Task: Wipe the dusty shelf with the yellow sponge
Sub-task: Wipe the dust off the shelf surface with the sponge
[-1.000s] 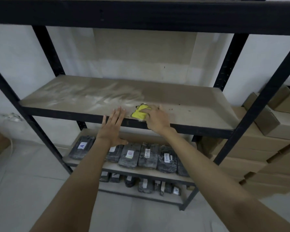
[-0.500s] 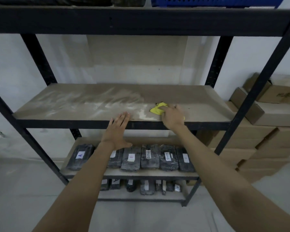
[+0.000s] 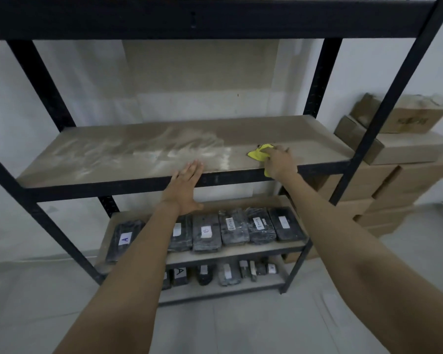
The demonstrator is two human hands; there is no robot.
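The dusty shelf [image 3: 128,154] is a beige board in a black metal rack, with pale dust streaks over its left and middle part; its right part looks darker and cleaner. My right hand [image 3: 279,162] presses the yellow sponge [image 3: 257,154] flat onto the board near the front edge, right of centre. A bit of the sponge shows below the hand over the front rail. My left hand [image 3: 186,185] rests open with fingers spread against the black front rail, fingertips just reaching the board.
Black uprights [image 3: 379,116] frame the rack on both sides, and another shelf beam [image 3: 215,19] runs overhead. Several wrapped dark packs with white labels [image 3: 233,227] fill the lower shelves. Stacked cardboard boxes [image 3: 407,154] stand to the right of the rack.
My right hand has slid the sponge rightward along the front of the shelf. The left hand stays on the front rail. The view has shifted so the rack sits lower and further left.
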